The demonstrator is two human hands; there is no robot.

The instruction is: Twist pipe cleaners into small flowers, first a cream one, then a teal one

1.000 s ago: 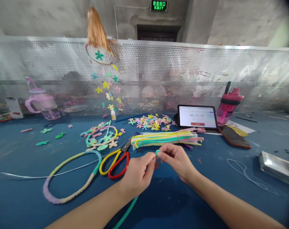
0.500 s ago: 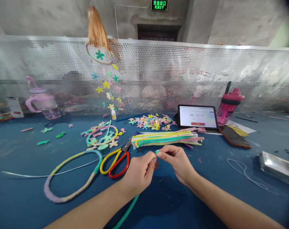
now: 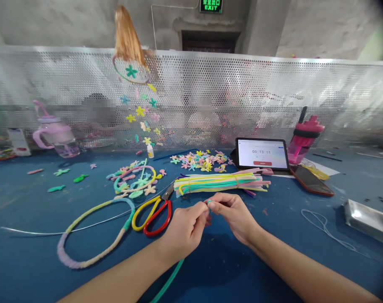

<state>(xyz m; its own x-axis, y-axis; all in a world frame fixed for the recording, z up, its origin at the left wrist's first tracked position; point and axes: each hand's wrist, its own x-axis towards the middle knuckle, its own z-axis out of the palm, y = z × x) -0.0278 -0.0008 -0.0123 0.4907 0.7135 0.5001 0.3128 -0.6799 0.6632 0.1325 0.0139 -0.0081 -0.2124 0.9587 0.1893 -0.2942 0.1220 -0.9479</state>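
Note:
A teal pipe cleaner [image 3: 170,281] runs up from the bottom edge into my left hand [image 3: 186,229], which is closed around it. Its small bent tip shows between the hands, pinched by the thumb and forefinger of my right hand [image 3: 234,212]. The fingertips of both hands meet, so most of the bend is hidden. Just beyond the hands lies a banded bundle of pastel pipe cleaners [image 3: 219,184]. Scissors [image 3: 156,212] with one yellow and one red handle rest beside my left hand. Farther left lies a wrapped ring [image 3: 63,248] in purple, cream, green and yellow.
Small fuzzy flowers [image 3: 202,161] are heaped behind the bundle, and a second ring [image 3: 155,172] lies among more. A tablet [image 3: 262,154], a phone [image 3: 313,182], a pink cup [image 3: 305,139] and a metal box [image 3: 370,221] stand rightward. A lilac cup [image 3: 60,134] is at left.
Both hands stay in nearly the same place. The teal tip between the fingers shows slightly less than before, and the whole view has shifted a little.

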